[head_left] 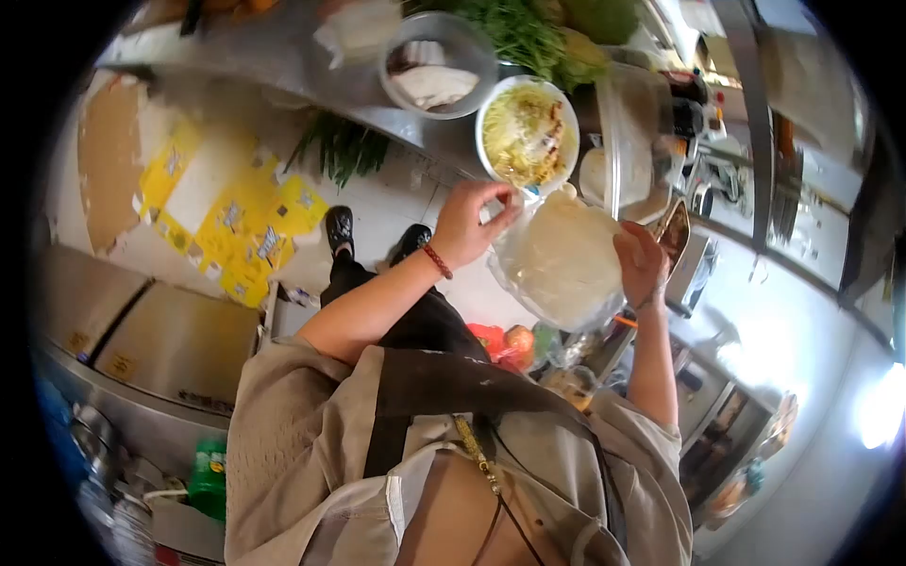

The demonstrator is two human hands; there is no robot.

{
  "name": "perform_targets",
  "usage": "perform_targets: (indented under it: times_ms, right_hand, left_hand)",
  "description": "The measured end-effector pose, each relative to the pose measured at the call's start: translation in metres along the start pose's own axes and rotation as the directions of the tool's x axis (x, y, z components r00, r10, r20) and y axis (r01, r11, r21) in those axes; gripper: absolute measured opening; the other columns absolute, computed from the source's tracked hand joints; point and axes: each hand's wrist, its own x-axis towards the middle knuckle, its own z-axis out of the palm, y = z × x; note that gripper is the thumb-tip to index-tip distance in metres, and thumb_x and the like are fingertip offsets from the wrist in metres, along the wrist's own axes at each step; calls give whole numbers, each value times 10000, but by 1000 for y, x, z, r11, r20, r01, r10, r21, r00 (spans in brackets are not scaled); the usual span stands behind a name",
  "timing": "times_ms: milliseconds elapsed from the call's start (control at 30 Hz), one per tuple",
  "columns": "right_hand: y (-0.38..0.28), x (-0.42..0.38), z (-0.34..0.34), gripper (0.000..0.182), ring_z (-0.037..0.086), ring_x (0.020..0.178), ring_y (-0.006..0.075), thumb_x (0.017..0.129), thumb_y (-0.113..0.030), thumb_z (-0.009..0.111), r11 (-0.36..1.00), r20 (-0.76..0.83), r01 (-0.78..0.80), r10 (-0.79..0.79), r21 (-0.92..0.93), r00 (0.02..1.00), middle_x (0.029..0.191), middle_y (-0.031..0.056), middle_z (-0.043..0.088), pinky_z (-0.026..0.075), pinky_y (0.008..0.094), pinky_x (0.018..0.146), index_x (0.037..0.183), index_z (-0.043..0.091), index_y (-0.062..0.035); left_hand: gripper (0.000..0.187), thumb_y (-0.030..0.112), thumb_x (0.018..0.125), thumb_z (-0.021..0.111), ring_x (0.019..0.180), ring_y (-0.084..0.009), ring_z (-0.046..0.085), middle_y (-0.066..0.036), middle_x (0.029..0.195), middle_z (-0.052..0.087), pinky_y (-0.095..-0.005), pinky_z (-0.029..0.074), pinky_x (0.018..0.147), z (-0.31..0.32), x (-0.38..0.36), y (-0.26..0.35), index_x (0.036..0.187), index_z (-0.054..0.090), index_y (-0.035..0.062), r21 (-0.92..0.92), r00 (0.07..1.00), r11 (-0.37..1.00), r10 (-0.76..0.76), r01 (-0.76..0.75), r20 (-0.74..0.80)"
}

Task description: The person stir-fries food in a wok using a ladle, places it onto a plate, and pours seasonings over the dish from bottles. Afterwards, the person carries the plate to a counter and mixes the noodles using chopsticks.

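Note:
My left hand (477, 224) is closed in a pinch at the upper left edge of a clear plastic bag (566, 259), which has pale, whitish contents. On the bag's right side, my right hand (644, 262) grips the plastic between thumb and fingers. The bag hangs tilted in front of me, just below a white bowl (483, 156). Yellowish shreds (521, 132) fill that bowl, with white powder and brown bits on top. My left fingertips are close to the bowl's lower rim.
A clear tub (392, 80) with white pieces stands left of the bowl. Leafy greens (514, 33) lie behind it on the metal counter (311, 61). A clear plastic container (628, 141) is at the right. Flattened yellow cardboard (250, 217) covers part of the floor.

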Motion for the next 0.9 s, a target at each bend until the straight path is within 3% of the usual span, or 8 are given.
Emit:
perform_targets:
  times_ms: [133, 200, 367, 500, 667, 767, 867, 900]
  right_hand:
    - [-10, -42, 4, 242, 587, 856, 340, 756, -64, 662, 991, -168, 116, -104, 67, 980, 888, 162, 615, 474, 375, 761, 992, 626, -26]
    - [-7, -62, 0, 225, 566, 825, 352, 734, -45, 667, 984, -195, 163, -146, 75, 970, 863, 157, 603, 471, 389, 732, 953, 626, -18]
    - [26, -134, -19, 212, 525, 775, 330, 695, -29, 689, 962, -225, 222, -183, 159, 957, 805, 133, 583, 456, 388, 680, 897, 625, -11]
    - [87, -208, -33, 252, 504, 760, 317, 666, -4, 700, 953, -324, 212, -134, 218, 936, 803, 114, 570, 448, 381, 676, 905, 621, -20]
    - [194, -313, -46, 262, 491, 755, 300, 673, -13, 693, 944, -457, 145, 7, 296, 889, 779, 109, 545, 434, 371, 689, 922, 612, -23]
    - [264, -370, -45, 249, 490, 751, 289, 691, -29, 688, 939, -547, 142, 57, 314, 835, 782, 115, 537, 426, 365, 689, 928, 612, -16]
    - [323, -414, -42, 239, 490, 749, 282, 706, -44, 694, 946, -610, 79, 138, 316, 781, 784, 117, 534, 425, 357, 687, 929, 616, -8]
    - [342, -431, -43, 241, 490, 749, 283, 707, -50, 697, 942, -625, 71, 160, 328, 764, 780, 116, 531, 427, 358, 688, 930, 617, -8]
  left_hand:
    - [217, 157, 783, 704, 669, -188, 593, -92, 820, 636, -299, 475, 630, 16, 38, 39, 940, 652, 17, 5, 976, 999, -32, 32, 214]
    - [212, 168, 782, 706, 658, -176, 585, -90, 801, 622, -294, 468, 617, 29, 43, 50, 930, 662, 22, 30, 917, 994, 81, -101, 391]
    - [254, 228, 795, 713, 719, -187, 589, -81, 852, 617, -294, 478, 665, 63, 26, 98, 978, 683, 54, 187, 548, 907, 55, -377, 835]
    - [276, 125, 727, 731, 857, -229, 591, -71, 913, 638, -316, 486, 777, 143, -19, 114, 995, 692, 73, -6, 349, 828, 243, -560, 905]
    - [426, 9, 756, 657, 943, -188, 615, -83, 1072, 653, -313, 481, 841, 279, -87, 135, 1176, 607, 64, -46, 263, 925, 155, -378, 952]
    - [460, -9, 780, 644, 950, -154, 633, -88, 1072, 656, -279, 499, 805, 372, -134, 131, 1229, 565, 61, 116, 278, 966, -49, -232, 959]
    - [553, -63, 772, 634, 1049, -185, 609, -115, 1243, 560, -279, 498, 864, 455, -165, 113, 1295, 493, 45, 45, 153, 993, -28, -108, 988]
    - [571, 17, 720, 719, 1058, -223, 599, -145, 1299, 506, -308, 491, 874, 485, -179, 108, 1259, 534, 46, -89, 234, 990, 114, -113, 966]
